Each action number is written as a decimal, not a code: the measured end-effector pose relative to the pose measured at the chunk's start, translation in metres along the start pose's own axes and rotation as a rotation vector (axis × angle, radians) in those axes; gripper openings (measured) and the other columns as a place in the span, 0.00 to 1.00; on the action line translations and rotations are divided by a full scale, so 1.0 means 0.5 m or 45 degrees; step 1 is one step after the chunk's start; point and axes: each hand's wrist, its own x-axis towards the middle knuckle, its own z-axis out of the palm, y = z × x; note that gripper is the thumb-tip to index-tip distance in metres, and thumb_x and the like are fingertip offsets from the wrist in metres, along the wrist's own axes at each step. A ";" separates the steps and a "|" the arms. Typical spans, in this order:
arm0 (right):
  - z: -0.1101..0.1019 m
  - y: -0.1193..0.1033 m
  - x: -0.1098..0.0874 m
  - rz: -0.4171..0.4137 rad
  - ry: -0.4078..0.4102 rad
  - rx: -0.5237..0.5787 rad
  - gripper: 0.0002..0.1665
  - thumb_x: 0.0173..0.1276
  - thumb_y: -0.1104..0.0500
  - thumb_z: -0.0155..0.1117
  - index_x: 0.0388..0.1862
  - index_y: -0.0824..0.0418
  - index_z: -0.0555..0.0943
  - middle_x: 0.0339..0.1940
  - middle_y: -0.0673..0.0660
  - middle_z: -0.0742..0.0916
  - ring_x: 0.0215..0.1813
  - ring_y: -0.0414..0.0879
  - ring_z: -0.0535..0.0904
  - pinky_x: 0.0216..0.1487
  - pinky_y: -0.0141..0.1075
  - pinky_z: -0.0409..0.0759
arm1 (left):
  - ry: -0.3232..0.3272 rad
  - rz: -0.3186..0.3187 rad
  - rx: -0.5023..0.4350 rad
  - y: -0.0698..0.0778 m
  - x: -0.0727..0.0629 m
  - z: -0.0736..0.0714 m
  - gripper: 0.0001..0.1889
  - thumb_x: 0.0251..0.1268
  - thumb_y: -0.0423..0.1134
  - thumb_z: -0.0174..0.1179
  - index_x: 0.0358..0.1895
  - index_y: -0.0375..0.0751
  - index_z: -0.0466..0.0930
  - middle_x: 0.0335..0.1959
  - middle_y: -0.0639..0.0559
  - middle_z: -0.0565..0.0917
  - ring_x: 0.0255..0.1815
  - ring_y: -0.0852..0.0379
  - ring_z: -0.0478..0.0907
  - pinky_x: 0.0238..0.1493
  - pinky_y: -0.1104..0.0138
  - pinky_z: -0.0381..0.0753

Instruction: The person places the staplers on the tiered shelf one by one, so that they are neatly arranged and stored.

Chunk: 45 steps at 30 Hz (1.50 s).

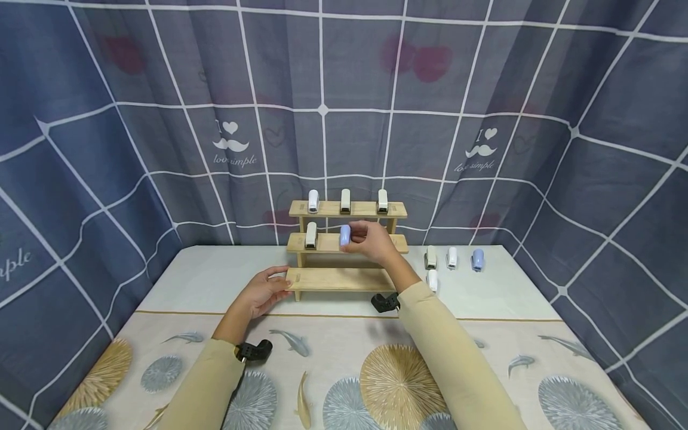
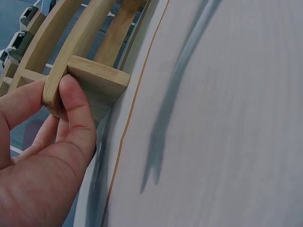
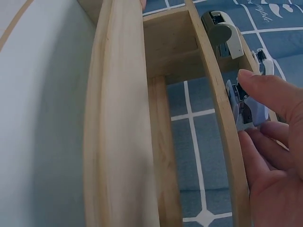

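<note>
A three-tier wooden stand (image 1: 344,279) stands on the table. My left hand (image 1: 264,291) pinches the left end of its lowest board, thumb and fingers on opposite faces in the left wrist view. At the middle board, my right hand (image 1: 372,242) holds a small blue stapler (image 1: 344,235) between thumb and fingers. In the right wrist view that blue stapler (image 3: 253,109) is right at the board's edge. To its left on the same board is a cream stapler (image 1: 311,235). The top board bears a white stapler (image 1: 313,201) and two cream staplers (image 1: 345,201).
On the table right of the stand lie a cream stapler (image 1: 430,257), two white staplers (image 1: 451,258) and another blue stapler (image 1: 477,260). A patterned cloth (image 1: 290,382) covers the table's front. Checked curtains (image 1: 355,143) hang behind and at both sides.
</note>
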 end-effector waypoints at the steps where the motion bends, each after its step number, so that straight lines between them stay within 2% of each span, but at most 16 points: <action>1: 0.001 0.000 -0.002 -0.004 0.001 0.006 0.41 0.57 0.63 0.81 0.69 0.70 0.75 0.65 0.67 0.83 0.65 0.59 0.82 0.65 0.42 0.83 | 0.001 0.000 -0.004 0.000 0.000 0.000 0.35 0.72 0.22 0.56 0.79 0.29 0.54 0.42 0.50 0.82 0.39 0.61 0.85 0.43 0.73 0.88; 8: -0.003 0.010 -0.025 0.000 0.038 0.042 0.40 0.59 0.61 0.80 0.70 0.67 0.76 0.68 0.63 0.81 0.66 0.58 0.81 0.65 0.40 0.83 | 0.018 -0.014 -0.007 -0.003 0.000 -0.001 0.35 0.72 0.22 0.56 0.79 0.30 0.54 0.41 0.51 0.83 0.38 0.60 0.85 0.43 0.73 0.88; 14: -0.012 0.023 -0.053 -0.029 0.096 0.091 0.39 0.62 0.58 0.79 0.70 0.66 0.76 0.69 0.65 0.81 0.67 0.59 0.80 0.65 0.43 0.83 | 0.013 -0.012 -0.011 -0.004 -0.001 -0.003 0.35 0.71 0.22 0.56 0.79 0.29 0.54 0.41 0.50 0.82 0.39 0.60 0.85 0.43 0.72 0.88; 22: -0.019 0.033 -0.087 -0.053 0.176 0.244 0.38 0.60 0.60 0.80 0.68 0.65 0.77 0.67 0.65 0.82 0.66 0.58 0.81 0.63 0.36 0.83 | 0.007 -0.009 -0.010 -0.001 -0.003 -0.001 0.35 0.71 0.22 0.56 0.79 0.29 0.53 0.41 0.51 0.82 0.38 0.60 0.85 0.43 0.72 0.88; 29: -0.028 0.037 -0.121 -0.121 0.200 0.280 0.34 0.61 0.64 0.78 0.66 0.70 0.78 0.66 0.69 0.82 0.65 0.63 0.81 0.62 0.36 0.84 | 0.015 0.004 -0.008 -0.003 -0.001 -0.005 0.35 0.72 0.23 0.57 0.79 0.30 0.54 0.41 0.52 0.82 0.38 0.61 0.84 0.42 0.73 0.87; 36: -0.040 0.055 -0.162 -0.120 0.261 0.289 0.31 0.62 0.66 0.77 0.64 0.67 0.80 0.65 0.67 0.83 0.65 0.63 0.81 0.59 0.31 0.84 | 0.015 0.040 0.022 -0.001 -0.001 -0.003 0.35 0.72 0.24 0.58 0.79 0.29 0.54 0.42 0.52 0.83 0.38 0.61 0.85 0.44 0.72 0.88; 41: -0.051 0.081 -0.188 -0.140 0.316 0.314 0.29 0.61 0.69 0.76 0.62 0.71 0.80 0.64 0.70 0.82 0.65 0.66 0.80 0.61 0.34 0.84 | 0.010 0.041 0.018 0.000 -0.001 -0.001 0.36 0.71 0.23 0.58 0.79 0.28 0.54 0.43 0.51 0.83 0.39 0.61 0.85 0.44 0.71 0.88; 45: -0.065 0.101 -0.210 -0.139 0.363 0.290 0.28 0.62 0.68 0.76 0.61 0.71 0.81 0.62 0.70 0.83 0.64 0.67 0.80 0.61 0.36 0.84 | 0.013 0.039 0.021 -0.002 -0.001 -0.003 0.36 0.70 0.22 0.58 0.78 0.27 0.55 0.45 0.50 0.83 0.39 0.61 0.85 0.44 0.71 0.88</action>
